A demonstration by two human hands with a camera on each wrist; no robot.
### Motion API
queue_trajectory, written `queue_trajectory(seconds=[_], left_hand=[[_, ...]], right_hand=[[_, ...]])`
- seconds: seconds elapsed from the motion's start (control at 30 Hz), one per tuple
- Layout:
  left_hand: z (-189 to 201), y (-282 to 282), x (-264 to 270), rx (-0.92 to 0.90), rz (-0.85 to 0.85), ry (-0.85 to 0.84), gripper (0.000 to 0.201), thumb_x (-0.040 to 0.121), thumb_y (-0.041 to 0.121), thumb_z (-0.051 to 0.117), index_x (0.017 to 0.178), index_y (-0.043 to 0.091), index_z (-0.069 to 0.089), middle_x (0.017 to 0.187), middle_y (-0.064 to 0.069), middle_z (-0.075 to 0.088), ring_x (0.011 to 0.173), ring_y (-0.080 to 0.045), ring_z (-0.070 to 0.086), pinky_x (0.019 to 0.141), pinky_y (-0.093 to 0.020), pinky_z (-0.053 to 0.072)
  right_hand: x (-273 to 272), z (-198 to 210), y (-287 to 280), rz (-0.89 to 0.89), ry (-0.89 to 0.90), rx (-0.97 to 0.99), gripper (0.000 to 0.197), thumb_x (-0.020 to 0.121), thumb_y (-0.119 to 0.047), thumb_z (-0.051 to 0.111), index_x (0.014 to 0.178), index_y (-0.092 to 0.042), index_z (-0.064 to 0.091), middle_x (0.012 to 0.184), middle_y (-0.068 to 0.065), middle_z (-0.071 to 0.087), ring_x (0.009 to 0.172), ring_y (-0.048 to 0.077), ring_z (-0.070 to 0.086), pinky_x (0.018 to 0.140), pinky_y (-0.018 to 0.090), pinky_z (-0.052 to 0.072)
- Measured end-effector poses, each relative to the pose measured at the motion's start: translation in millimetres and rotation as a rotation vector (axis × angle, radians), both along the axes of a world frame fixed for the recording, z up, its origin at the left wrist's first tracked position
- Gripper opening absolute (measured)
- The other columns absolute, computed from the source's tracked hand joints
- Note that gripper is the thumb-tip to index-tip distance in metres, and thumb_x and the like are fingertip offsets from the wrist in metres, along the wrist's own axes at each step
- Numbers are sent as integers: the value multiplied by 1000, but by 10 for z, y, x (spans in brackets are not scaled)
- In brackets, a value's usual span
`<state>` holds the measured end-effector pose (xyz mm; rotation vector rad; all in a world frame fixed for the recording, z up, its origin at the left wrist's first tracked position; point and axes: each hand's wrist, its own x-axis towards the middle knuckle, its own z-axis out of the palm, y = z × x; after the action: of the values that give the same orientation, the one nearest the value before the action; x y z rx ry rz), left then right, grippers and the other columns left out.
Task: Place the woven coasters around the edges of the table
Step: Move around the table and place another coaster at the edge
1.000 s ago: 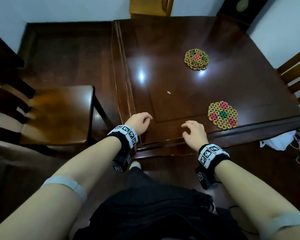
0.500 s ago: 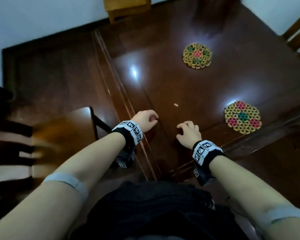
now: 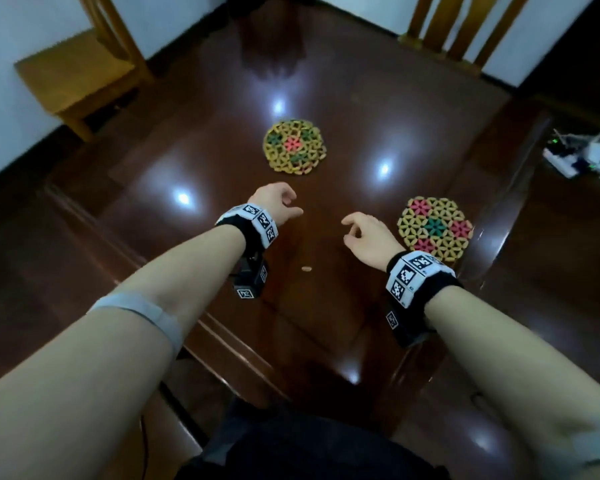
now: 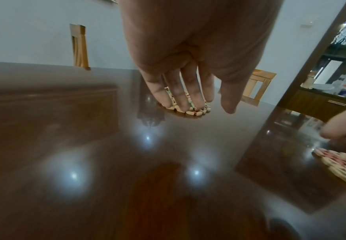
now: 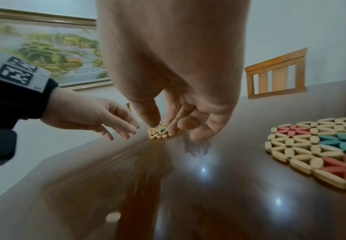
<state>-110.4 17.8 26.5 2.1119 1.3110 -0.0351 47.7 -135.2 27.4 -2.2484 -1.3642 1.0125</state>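
Woven coaster (image 3: 434,231) just beside right hand (image 3: 367,240) (empty, loosely curled)

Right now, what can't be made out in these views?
- Far coaster, left wrist view: mostly hidden behind the left hand.
- Near coaster, right wrist view: cut off by the right edge.
- Small pale speck on the table, head view: too small to identify.

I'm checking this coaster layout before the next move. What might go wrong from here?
The far coaster lies near the table's middle, not its edge, so it may get left there. The near coaster sits close to the edge beside the right hand; a nudge might tip it off. The glossy top may let coasters slide.
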Motion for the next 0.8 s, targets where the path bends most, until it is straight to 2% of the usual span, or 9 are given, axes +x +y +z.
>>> queue_trajectory(seconds=[0.1, 0.2, 0.3, 0.43, 0.57, 0.67, 0.73, 0.8], left_hand=[[-115, 458, 172, 39, -33, -11, 43, 83, 40, 66, 118, 16, 61, 123, -2, 63, 115, -21, 59, 97, -34, 47], [-239, 842, 261, 80, -50, -24, 50, 83, 45, 63, 124, 16, 57, 128, -5, 59, 122, -26, 54, 101, -41, 46], [-327, 1223, 281, 110, -11, 0, 60, 83, 46, 63, 132, 14, 50, 134, -10, 53, 125, -31, 49, 102, -44, 44], [-443, 1627, 261, 126, 22, 54, 57, 85, 47, 58, 127, 11, 49, 131, -13, 53, 122, -34, 47, 96, -47, 44], [-533, 1816, 252, 108, -31, 96, 65, 85, 52, 57, 134, 12, 44, 137, -13, 47, 127, -34, 41, 101, -47, 38], [-584, 1855, 267, 103, -61, 113, 66, 82, 54, 61, 130, 12, 46, 131, -12, 50, 123, -33, 44, 97, -46, 40], [-605, 1848, 275, 129, -47, 77, 64, 80, 52, 65, 127, 12, 46, 128, -10, 51, 121, -31, 45, 97, -44, 40], [-610, 1821, 280, 188, -30, 13, 61, 77, 47, 70, 123, 13, 46, 125, -8, 51, 118, -29, 46, 96, -41, 40]], right_hand=[[-31, -32, 322, -136, 64, -35, 31, 91, -18, 51, 121, -17, 58, 102, -3, 54, 99, 16, 53, 93, 27, 40], [-91, -94, 694, -238, 123, -70, 34, 92, -21, 50, 125, -17, 56, 104, -3, 55, 101, 17, 55, 92, 27, 41], [-134, -148, 1079, -341, 219, -73, 42, 93, -24, 50, 134, -15, 47, 105, -3, 56, 101, 16, 55, 97, 31, 42], [-72, -205, 1534, -481, 264, -66, 47, 93, -25, 51, 138, -15, 43, 113, -1, 55, 107, 17, 55, 104, 32, 40], [20, -182, 1848, -566, 257, -89, 50, 94, -23, 50, 141, -17, 39, 124, 2, 57, 118, 19, 53, 106, 30, 37], [-14, -209, 2038, -568, 290, -108, 54, 94, -20, 49, 145, -14, 33, 139, 7, 51, 128, 23, 49, 108, 31, 35], [-61, -243, 2127, -588, 256, -112, 50, 93, -17, 48, 141, -7, 39, 137, 12, 53, 125, 27, 51, 105, 33, 39], [-92, -280, 2184, -652, 202, -90, 42, 91, -15, 49, 131, 0, 47, 127, 16, 59, 116, 30, 57, 94, 35, 44]])
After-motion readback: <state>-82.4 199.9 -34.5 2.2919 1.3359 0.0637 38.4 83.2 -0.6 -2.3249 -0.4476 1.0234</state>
